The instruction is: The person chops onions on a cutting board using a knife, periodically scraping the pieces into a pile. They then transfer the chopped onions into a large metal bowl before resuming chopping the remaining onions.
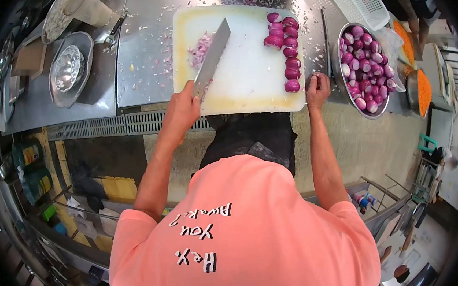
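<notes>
Our pink shirt [241, 233] is filling the foreground. Our left hand [182, 110] is gripping the cleaver [212, 57] over the cutting board [245, 72]; our right hand [317, 88] is curling closed at the board's near right edge, beside the halved onions [286, 47].

Knife [212, 57] gripped by the left hand [182, 108], blade laid over a white cutting board [246, 82] beside chopped onion [200, 49], halved red onions [286, 52] lined above the right hand [317, 86], bowl of peeled onions [364, 68] just beyond it on the table [141, 58]
</notes>
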A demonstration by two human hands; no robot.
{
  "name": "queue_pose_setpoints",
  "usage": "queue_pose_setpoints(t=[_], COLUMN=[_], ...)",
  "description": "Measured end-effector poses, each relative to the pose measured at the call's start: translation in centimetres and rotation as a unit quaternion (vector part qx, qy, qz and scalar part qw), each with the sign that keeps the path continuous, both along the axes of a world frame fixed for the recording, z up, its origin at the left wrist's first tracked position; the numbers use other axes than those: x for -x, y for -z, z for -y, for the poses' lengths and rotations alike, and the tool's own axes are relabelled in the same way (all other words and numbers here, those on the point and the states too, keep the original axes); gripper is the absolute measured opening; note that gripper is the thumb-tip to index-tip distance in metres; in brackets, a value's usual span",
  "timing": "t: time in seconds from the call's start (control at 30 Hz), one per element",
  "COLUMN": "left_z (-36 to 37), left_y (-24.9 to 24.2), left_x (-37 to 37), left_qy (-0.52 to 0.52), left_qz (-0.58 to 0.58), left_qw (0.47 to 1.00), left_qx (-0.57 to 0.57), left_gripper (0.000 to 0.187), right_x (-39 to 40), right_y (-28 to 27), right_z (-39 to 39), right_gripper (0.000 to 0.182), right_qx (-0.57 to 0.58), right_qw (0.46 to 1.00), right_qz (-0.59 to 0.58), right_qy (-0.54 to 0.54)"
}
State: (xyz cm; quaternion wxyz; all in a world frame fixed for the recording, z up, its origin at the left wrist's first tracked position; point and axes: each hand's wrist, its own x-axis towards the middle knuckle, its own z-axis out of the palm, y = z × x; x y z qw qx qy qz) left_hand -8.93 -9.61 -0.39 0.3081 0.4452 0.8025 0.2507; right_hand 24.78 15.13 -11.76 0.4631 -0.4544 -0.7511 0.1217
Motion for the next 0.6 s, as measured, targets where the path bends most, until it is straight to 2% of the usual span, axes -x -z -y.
queue_pose_setpoints(t=[0.03,0.1,0.13,0.2,0.27,0.33,0.37,0.43,0.57,0.6], left_z=[-0.3,-0.2,-0.4,-0.4,-0.5,-0.8,-1.0,-1.4,-1.0,-1.0], left_y=[-0.5,-1.6,-1.8,-2.1,-0.4,-0.2,-0.7,-0.5,-1.8,-2.0], left_x=[-0.6,-2.5,-3.2,-4.5,-4.2,-3.2,-2.6,-1.8,-2.1,-2.5], left_qy=[0.001,0.007,0.003,0.04,0.039,-0.017,-0.031,-0.057,-0.081,-0.08], left_qz=[0.002,0.054,0.055,0.126,0.128,0.172,0.122,0.084,0.022,0.012], left_qw=[1.0,0.998,0.998,0.991,0.991,0.983,0.991,0.994,0.996,0.997], left_qx=[-0.005,-0.021,-0.021,-0.018,-0.015,-0.058,-0.039,-0.044,-0.023,-0.009], left_gripper=[0.037,0.027,0.027,0.025,0.025,0.026,0.028,0.029,0.038,0.042], right_x=[-0.2,0.1,1.1,4.4,7.7,10.5,11.3,12.7,13.5,13.8], right_y=[-0.2,-0.3,-1.4,-6.4,-8.9,-9.6,-8.9,-7.3,-6.9,-7.2], right_z=[-0.1,-0.1,-0.1,0.8,0.8,0.0,-0.8,-2.3,-2.9,-2.4], right_gripper=[0.007,0.008,0.008,0.013,0.017,0.021,0.021,0.025,0.028,0.027], right_qx=[-0.005,0.092,0.092,-0.024,0.041,0.127,0.127,0.031,0.026,0.046], right_qw=[1.0,0.984,0.984,0.993,0.984,0.974,0.974,0.972,0.963,0.957], right_qz=[0.002,-0.149,-0.148,-0.049,0.011,0.018,0.018,0.148,0.196,0.185], right_qy=[0.001,-0.022,-0.027,-0.108,-0.174,-0.185,-0.187,-0.181,-0.185,-0.22])
